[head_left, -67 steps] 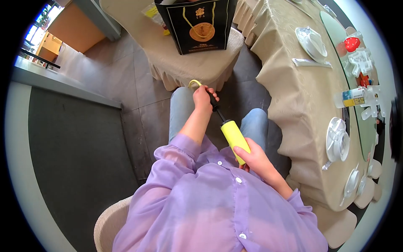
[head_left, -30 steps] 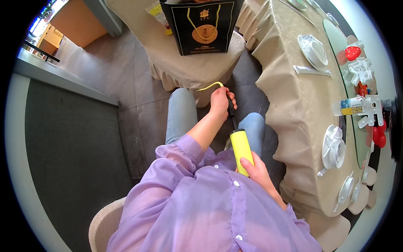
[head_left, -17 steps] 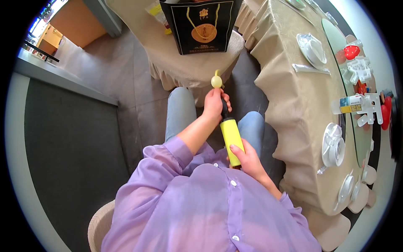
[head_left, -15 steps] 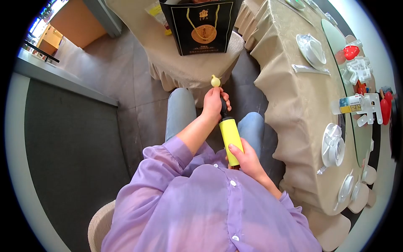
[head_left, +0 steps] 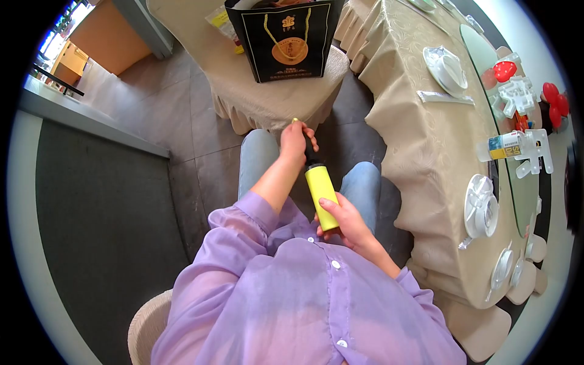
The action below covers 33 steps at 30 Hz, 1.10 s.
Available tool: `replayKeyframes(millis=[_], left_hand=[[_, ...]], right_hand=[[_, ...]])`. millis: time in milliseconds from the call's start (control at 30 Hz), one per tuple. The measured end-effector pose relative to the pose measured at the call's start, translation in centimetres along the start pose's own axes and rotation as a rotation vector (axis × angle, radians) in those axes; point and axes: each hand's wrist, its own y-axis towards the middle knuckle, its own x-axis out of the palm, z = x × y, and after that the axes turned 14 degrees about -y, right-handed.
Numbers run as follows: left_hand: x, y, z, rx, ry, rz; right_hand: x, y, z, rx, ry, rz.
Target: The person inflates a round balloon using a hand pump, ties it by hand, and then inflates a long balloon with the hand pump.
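Note:
A hand balloon pump with a yellow barrel (head_left: 320, 187) and a black end (head_left: 310, 152) is held upright-slanted between my knees. My left hand (head_left: 293, 143) is closed around the black end. A small pale yellow tip of a balloon (head_left: 295, 120) pokes out above its fingers; the rest of it is hidden in the hand. My right hand (head_left: 344, 218) is wrapped round the lower part of the yellow barrel, with the thumb across its front.
Ahead, a black paper bag (head_left: 289, 45) stands on a cloth-covered chair (head_left: 243, 91), beside a clear-and-yellow packet (head_left: 222, 21). On my right, a draped table (head_left: 420, 182) bears wrapped dishes (head_left: 480, 207), white plastic clips (head_left: 535, 152), a labelled tube (head_left: 504, 146) and red balloons (head_left: 553, 103).
Both hands and the pump have moved slightly left and the right hand slightly up. The small round balloon bulb above my left hand has shrunk to a little tip.

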Motion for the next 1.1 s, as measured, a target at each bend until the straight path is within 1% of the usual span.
replayKeyframes(millis=[100, 167, 200, 233, 300, 333, 367, 400, 500, 567, 633, 700, 767, 833, 867, 900, 967, 1000, 1033, 1067, 1100], left_hand=[[-0.2, 1.6, 1.0, 0.003, 0.069, 0.009], [-0.6, 3.3, 1.4, -0.012, 0.026, 0.023], [-0.9, 4.2, 2.2, -0.028, -0.071, 0.046], [-0.3, 3.8, 2.5, -0.009, -0.039, 0.081], [0.9, 2.7, 2.1, 0.011, 0.01, 0.03], [1.4, 2.0, 2.0, 0.01, 0.014, 0.032], [1.9, 1.2, 1.9, 0.013, 0.016, -0.017], [2.3, 0.6, 1.6, 0.017, 0.021, -0.071], [2.8, -0.4, 0.2, -0.036, 0.018, -0.089], [3.2, 0.3, 0.7, -0.006, 0.049, -0.068], [3.5, 0.5, 0.9, -0.045, 0.102, -0.034], [3.9, 0.4, 0.6, -0.048, 0.076, -0.035], [4.1, -0.1, -0.4, -0.072, 0.019, -0.086], [3.9, -0.4, -0.6, -0.085, 0.046, -0.055], [3.8, -0.1, -0.4, -0.07, 0.095, -0.058], [4.0, 0.4, -0.2, -0.05, 0.142, -0.068], [4.2, 0.2, -0.1, -0.072, 0.141, -0.049], [4.6, 0.0, -0.6, -0.094, 0.12, -0.055], [5.0, -0.3, -1.4, -0.114, 0.095, -0.063], [5.3, -1.1, -2.9, -0.092, 0.143, -0.103], [6.4, -2.4, -3.7, -0.138, 0.114, -0.102]], right_hand=[[0.6, -1.3, -0.3, -0.004, 0.006, 0.004], [0.5, -2.8, 0.1, 0.014, 0.057, 0.003], [0.4, -3.7, 0.7, -0.033, 0.021, 0.021], [0.4, -4.5, 1.1, -0.081, -0.016, 0.041], [0.5, -4.9, 0.9, -0.057, 0.033, 0.071], [0.5, -4.9, 0.9, -0.087, 0.023, 0.082], [0.5, -4.9, 0.9, -0.116, 0.017, 0.093], [0.3, -4.1, 0.4, -0.119, 0.025, 0.095], [0.2, -2.0, -1.2, -0.119, 0.099, 0.035], [0.6, -1.5, -1.7, -0.12, 0.113, 0.084], [0.3, -3.7, -1.0, -0.087, 0.103, 0.065], [-0.1, -5.2, -0.2, -0.16, 0.029, 0.155], [-0.8, -3.9, -1.2, -0.159, 0.032, 0.139], [-1.0, -1.6, -1.9, -0.12, 0.038, 0.108], [-0.5, -0.6, -1.5, -0.134, 0.017, 0.123], [-0.6, -0.9, -1.8, -0.142, 0.011, 0.122], [0.0, -3.4, -1.6, -0.12, 0.113, 0.074], [-0.2, -5.0, -1.0, -0.122, 0.107, 0.078], [-0.3, -6.1, 0.3, -0.189, 0.071, 0.154], [-0.3, -7.0, 0.9, -0.194, 0.067, 0.197], [-0.3, -7.8, 1.0, -0.202, 0.071, 0.245]])
